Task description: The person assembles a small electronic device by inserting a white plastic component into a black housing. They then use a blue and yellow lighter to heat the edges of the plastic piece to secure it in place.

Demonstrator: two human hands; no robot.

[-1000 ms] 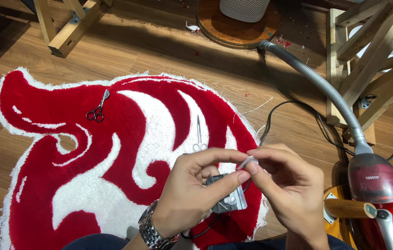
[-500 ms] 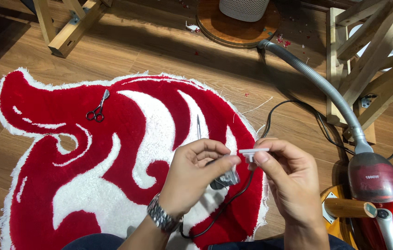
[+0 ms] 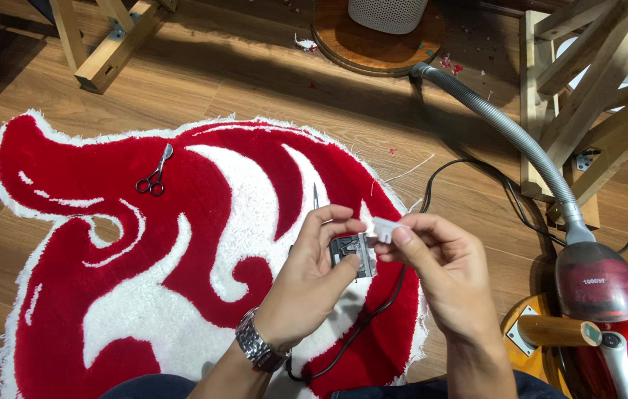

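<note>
Left hand (image 3: 314, 277) clamped on clipper (image 3: 351, 255); right hand (image 3: 443, 270) pinching white piece (image 3: 385, 228).

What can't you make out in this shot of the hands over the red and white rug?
Head view only:
- Clipper: body hidden by left hand.
- White piece: too small to identify, partly under right hand fingers.
- Vacuum cleaner: cut off by the frame edge.
- Scissors: blade tips too small.
</note>
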